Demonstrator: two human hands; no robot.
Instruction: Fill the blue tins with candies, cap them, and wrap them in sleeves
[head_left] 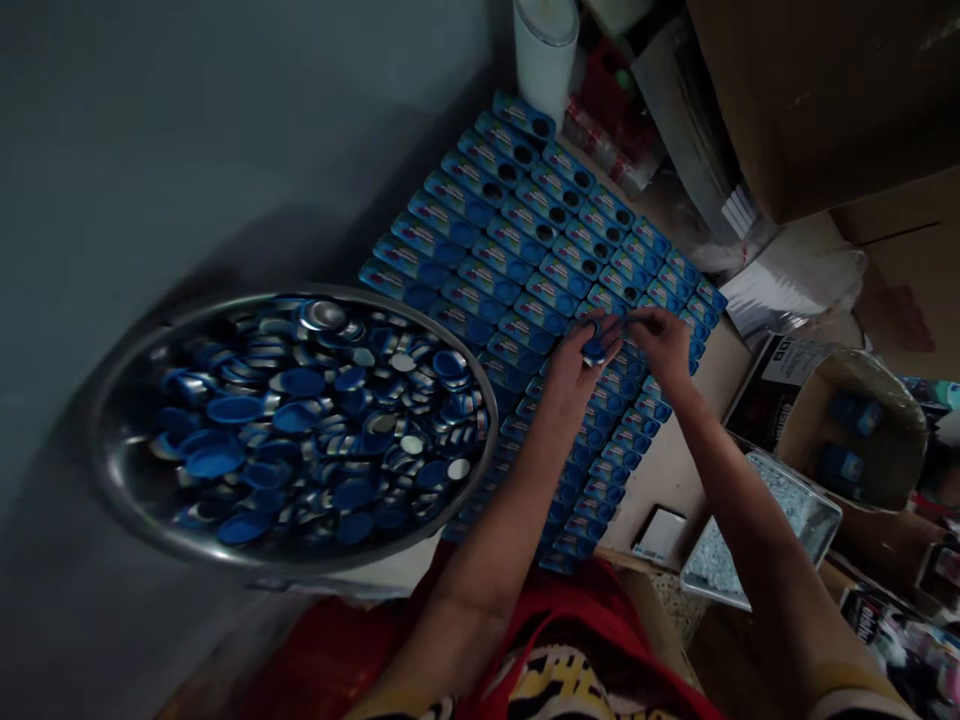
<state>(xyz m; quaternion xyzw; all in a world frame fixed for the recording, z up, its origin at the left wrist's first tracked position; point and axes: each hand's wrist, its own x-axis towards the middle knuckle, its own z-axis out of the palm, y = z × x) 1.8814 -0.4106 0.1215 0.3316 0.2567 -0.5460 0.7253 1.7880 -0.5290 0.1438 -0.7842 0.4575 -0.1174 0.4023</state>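
Two risks — left hand [573, 352] curled round blue discs [595, 346], one may slip if grip loosens; right hand [667, 342], fingers pinched, contents unclear — could nudge tight-packed blue cards [551, 286]

From where I stand, the packs [551, 290] lie in close rows on the table [675, 470], and over these rows are the left hand [581, 350] and the right hand [667, 345], near to each other. At the person's left is a bowl [120, 450], with many caps [296, 415] inside it. A cylindrical container [546, 55] stands behind the far rows. On the right there are a tray [712, 592] and, beyond it, an open carton [795, 400].
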